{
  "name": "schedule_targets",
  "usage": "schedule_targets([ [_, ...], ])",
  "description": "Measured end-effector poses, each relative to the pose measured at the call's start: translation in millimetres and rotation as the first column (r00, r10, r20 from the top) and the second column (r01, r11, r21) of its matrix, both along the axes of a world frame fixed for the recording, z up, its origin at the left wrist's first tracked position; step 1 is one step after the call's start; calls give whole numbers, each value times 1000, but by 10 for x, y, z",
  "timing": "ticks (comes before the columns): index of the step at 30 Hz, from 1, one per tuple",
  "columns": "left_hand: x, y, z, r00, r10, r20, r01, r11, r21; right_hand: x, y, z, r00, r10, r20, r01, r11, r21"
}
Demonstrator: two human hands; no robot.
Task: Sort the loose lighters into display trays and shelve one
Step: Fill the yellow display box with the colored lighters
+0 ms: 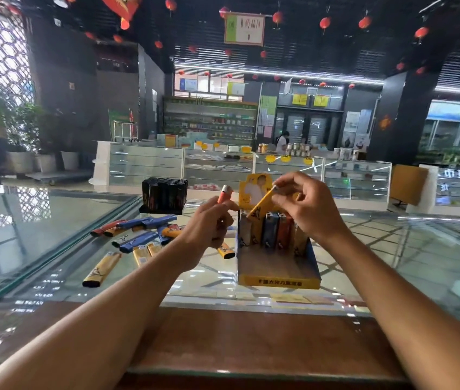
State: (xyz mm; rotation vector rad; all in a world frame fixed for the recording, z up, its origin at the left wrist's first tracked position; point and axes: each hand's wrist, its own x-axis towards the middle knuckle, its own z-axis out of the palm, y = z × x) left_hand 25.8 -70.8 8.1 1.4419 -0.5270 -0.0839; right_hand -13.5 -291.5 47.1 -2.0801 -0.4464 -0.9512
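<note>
Holding one lighter in each hand above a yellow display tray [279,281]

I am at a glass counter [54,220] in a shop, with both bare forearms reaching forward over it.

At my ten o'clock, the loose lighters [139,237] lie flat on the glass in a scattered heap of blue, red and yellow. One long yellow one [101,269] lies apart from the heap, nearer to me. Behind the heap, at eleven o'clock, a black tray [164,195] stands packed with dark upright lighters.

At twelve o'clock my left hand [209,223] is raised above the counter. Its fingers are curled round an orange lighter [224,194], and the metal cap pokes up out of my fist. One more yellow lighter [226,251] lies on the glass just below this hand, beside the tray's left wall.

The yellow display tray sits on the glass at one o'clock, with its tall printed card rising at the back. A row of standing lighters [276,232], grey, blue, orange and yellow, fills the back of it. The front part, nearer to me, holds none.

My right hand [307,206] hovers over the tray's back row. Thumb and fingertips pinch the cap end of a yellow lighter [261,202]. It slants down to the left, and its lower end meets the top of the row at the left end.

At six o'clock a brown wooden strip [251,339] runs along the counter's near edge.
</note>
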Motion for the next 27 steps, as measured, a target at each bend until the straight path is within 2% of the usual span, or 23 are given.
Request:
schedule_targets([
  [3,-19,6,-3,1000,19,-13,-18,1000,14,46,47,-86,997,-75,11,76,984,-159],
  [5,-35,2,-11,998,52,30,-54,997,63,83,79,-129,995,-95,-5,92,971,-220],
  [8,-32,3,-2,994,62,91,-69,994,79,130,102,-137,991,-133,-1,128,956,-266],
  [12,9,18,-22,989,87,117,-89,996,13,104,96,-126,981,-196,-9,183,931,-316],
  [16,22,51,-20,985,141,96,-139,990,-30,69,129,-123,982,-189,21,184,914,-362],
  [27,-7,53,-20,989,134,63,-130,989,-73,110,171,-131,962,-273,27,255,853,-456],
])
